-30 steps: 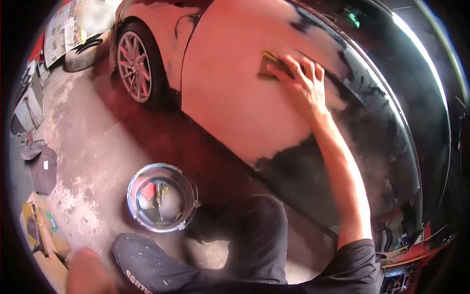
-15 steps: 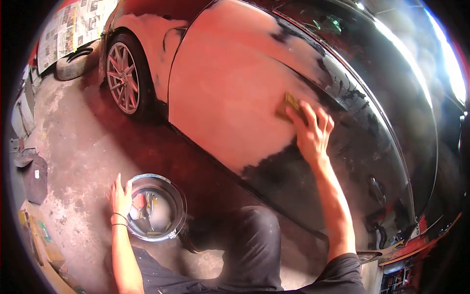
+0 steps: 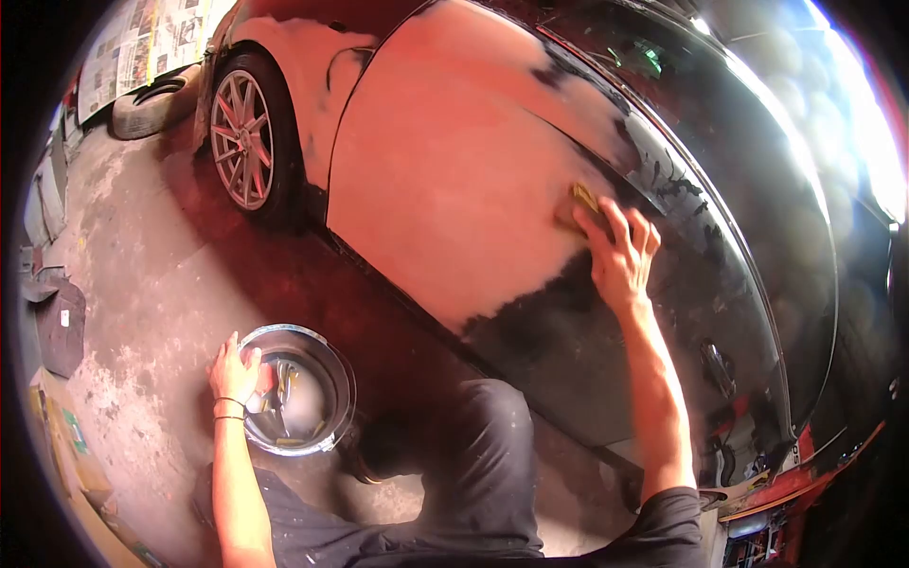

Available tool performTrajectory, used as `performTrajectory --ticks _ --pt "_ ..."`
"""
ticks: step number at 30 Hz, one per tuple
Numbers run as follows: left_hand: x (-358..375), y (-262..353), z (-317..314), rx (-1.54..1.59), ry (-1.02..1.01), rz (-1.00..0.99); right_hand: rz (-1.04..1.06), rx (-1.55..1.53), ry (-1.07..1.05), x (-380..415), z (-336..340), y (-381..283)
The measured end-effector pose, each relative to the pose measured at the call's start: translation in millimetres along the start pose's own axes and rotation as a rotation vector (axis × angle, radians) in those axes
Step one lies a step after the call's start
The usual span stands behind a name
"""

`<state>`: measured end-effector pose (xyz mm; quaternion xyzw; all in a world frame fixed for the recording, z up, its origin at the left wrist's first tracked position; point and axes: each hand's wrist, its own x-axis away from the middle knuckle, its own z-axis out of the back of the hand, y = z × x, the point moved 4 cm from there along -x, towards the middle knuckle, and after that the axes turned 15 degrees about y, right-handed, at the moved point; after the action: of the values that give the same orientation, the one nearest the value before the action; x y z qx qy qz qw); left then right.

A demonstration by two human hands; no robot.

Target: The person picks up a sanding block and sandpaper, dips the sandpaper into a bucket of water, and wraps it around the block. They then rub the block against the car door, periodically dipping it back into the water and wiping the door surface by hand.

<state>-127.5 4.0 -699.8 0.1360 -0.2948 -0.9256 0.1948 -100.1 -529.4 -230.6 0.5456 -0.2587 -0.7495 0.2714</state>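
Note:
My right hand (image 3: 623, 254) has its fingers closed on a small yellow-brown sanding block (image 3: 584, 202), pressed against the car door (image 3: 445, 189). The door's surface is dull and pale, lit reddish, and gives way to glossy black below and right of the hand. Down at the left, my left hand (image 3: 235, 371) grips the rim of a round bucket (image 3: 343, 398), thumb on the inner side and fingers outside. Cloudy water (image 3: 305, 402) lies in the bucket along with a reddish piece and several slim items, partly submerged.
Beyond the door are the front wheel (image 3: 242, 140) and a fender with the same dull finish. A loose tire (image 3: 151, 112) lies against newspaper-covered panels (image 3: 142, 52). Cardboard (image 3: 71, 445) lines the left edge of the stained concrete floor. My bent knee (image 3: 492, 417) is close to the door's lower edge.
My right hand and the sanding block have shifted slightly right across the door. The fingers of my left hand have drawn in around the bucket's rim. The view has tilted slightly.

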Motion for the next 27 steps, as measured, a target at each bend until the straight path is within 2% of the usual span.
performTrajectory --ticks 1,3,8,9,13,16,18,19,21,24,27 --pt "0.3 0.7 -0.9 -0.001 0.003 -0.009 0.030 0.002 0.023 -24.8 -7.0 5.6" --pt "-1.6 -5.1 -2.9 -0.003 0.007 -0.025 0.050 0.008 -0.080 -56.4 -10.7 5.2" --pt "-0.8 -4.5 -1.2 0.053 0.003 -0.008 0.004 -0.002 0.001 2.4 0.8 2.5" --pt "-0.9 -1.8 2.2 0.030 0.005 -0.003 -0.031 -0.037 -0.053 -0.5 5.4 -0.5" --pt "-0.3 2.0 4.8 0.014 0.013 -0.019 0.100 -0.050 -0.011 -66.4 -15.9 9.7" --pt "-3.8 -12.0 -7.7 0.107 0.059 -0.038 0.065 -0.056 -0.009 -57.4 -11.2 7.3" --pt "-5.2 -9.2 -6.1 0.113 0.040 -0.041 0.035 -0.063 -0.001 -12.6 2.6 3.7" --pt "-6.0 -8.0 -5.6 0.117 0.037 -0.033 -0.005 -0.066 -0.081 -3.5 9.1 0.0" --pt "-5.1 -6.7 -3.4 0.104 0.042 -0.039 0.049 -0.070 -0.034 -15.7 1.4 6.6" --pt "-5.7 -6.7 -4.0 0.108 0.049 -0.041 0.074 -0.056 -0.108 -67.1 -16.0 7.9" --pt "-4.2 -9.5 -7.3 0.106 0.031 -0.039 0.012 -0.055 -0.023 -36.0 -5.5 3.0"
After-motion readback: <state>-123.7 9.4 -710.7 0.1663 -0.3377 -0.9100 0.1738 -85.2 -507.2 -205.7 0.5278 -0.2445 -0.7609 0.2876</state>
